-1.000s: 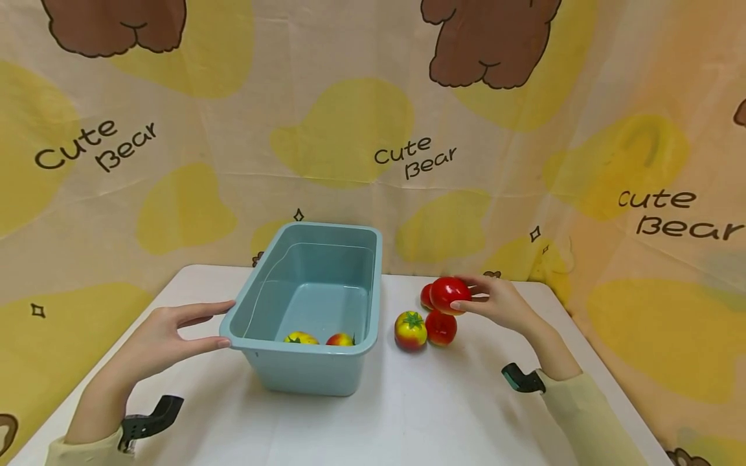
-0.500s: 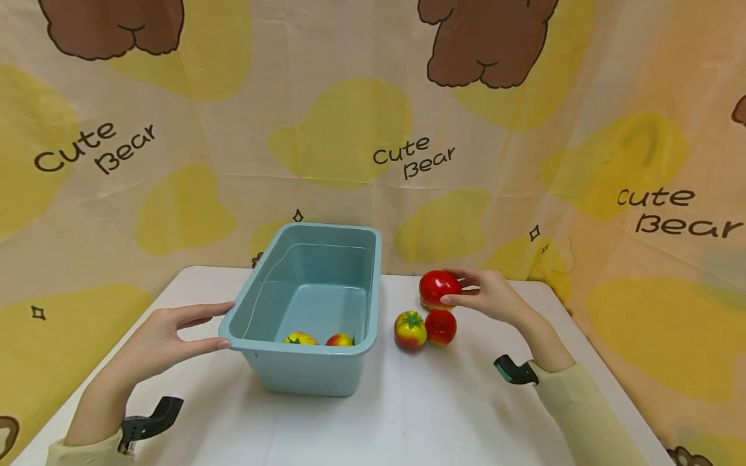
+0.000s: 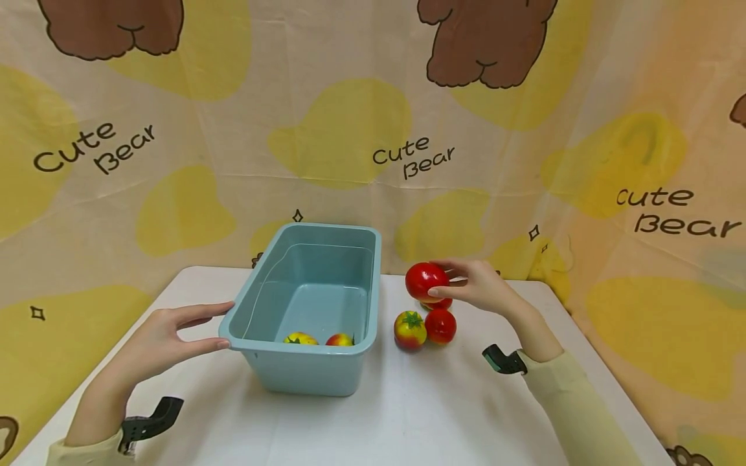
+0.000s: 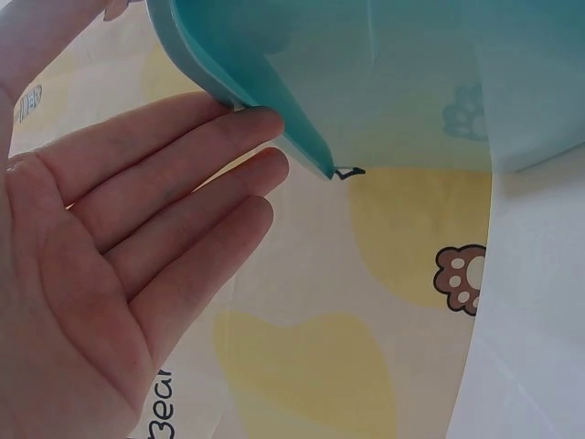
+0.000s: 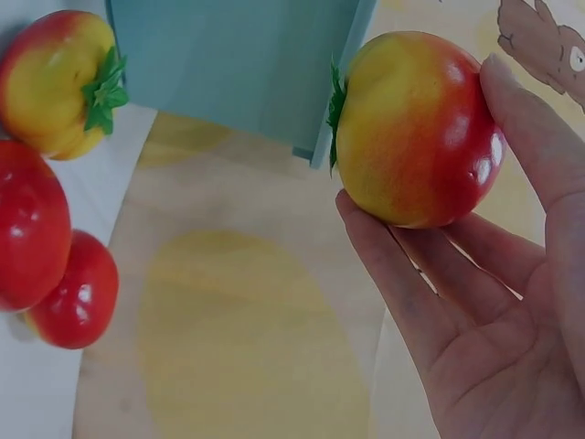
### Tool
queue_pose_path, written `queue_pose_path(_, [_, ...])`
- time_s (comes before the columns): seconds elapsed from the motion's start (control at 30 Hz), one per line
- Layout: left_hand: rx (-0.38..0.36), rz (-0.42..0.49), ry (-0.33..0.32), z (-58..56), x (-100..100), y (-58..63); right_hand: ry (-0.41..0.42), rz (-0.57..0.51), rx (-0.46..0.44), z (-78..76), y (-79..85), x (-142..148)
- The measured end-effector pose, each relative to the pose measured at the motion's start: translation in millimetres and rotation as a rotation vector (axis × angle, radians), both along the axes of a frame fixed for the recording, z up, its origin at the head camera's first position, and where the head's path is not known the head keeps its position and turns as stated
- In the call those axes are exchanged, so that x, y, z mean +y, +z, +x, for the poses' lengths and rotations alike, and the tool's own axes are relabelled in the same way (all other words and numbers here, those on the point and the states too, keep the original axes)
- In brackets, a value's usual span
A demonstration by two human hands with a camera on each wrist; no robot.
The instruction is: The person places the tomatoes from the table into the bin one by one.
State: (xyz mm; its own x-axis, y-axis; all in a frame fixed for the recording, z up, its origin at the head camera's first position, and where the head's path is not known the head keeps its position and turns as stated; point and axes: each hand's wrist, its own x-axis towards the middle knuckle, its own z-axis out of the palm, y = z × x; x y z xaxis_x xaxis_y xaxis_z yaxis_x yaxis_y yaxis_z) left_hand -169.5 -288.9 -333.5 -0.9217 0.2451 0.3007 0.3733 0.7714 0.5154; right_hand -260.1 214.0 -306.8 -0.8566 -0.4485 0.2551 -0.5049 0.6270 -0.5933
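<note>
Raised above the right part of the table, a red-and-yellow toy tomato [image 3: 427, 282] is held by my right hand [image 3: 480, 285], between thumb and fingers. The right wrist view shows its green leafy top [image 5: 335, 114] facing away from the palm. My left hand [image 3: 163, 336] touches the near-left corner of a blue-green plastic bin [image 3: 309, 372]. Its fingers [image 4: 183, 174] lie straight, with tips against the rim. Inside the bin, a yellow tomato [image 3: 301, 338] and a red-yellow tomato [image 3: 340, 340] show partly over the near wall.
Right of the bin, a yellow-red tomato [image 3: 410, 331] and a red tomato [image 3: 441, 326] sit side by side on the white table [image 3: 408, 414]. Another red tomato [image 3: 443, 303] is partly hidden behind the held one. A patterned cloth [image 3: 338, 129] hangs behind.
My right hand has moved left and slightly up with the tomato, uncovering part of the red tomato at the back. The left hand and the bin have stayed put.
</note>
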Motion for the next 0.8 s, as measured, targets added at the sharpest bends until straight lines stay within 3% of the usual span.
queue_pose_path(0.47, [0.018, -0.007, -0.004, -2.0, -1, -1.9, 0.044, -0.005, -0.019, -3.5, 12.3, -18])
queue_pose_path(0.8, [0.023, -0.014, 0.0, -1.8, -2, -2.5, 0.093, 0.001, 0.018, -5.8, 22.0, -31])
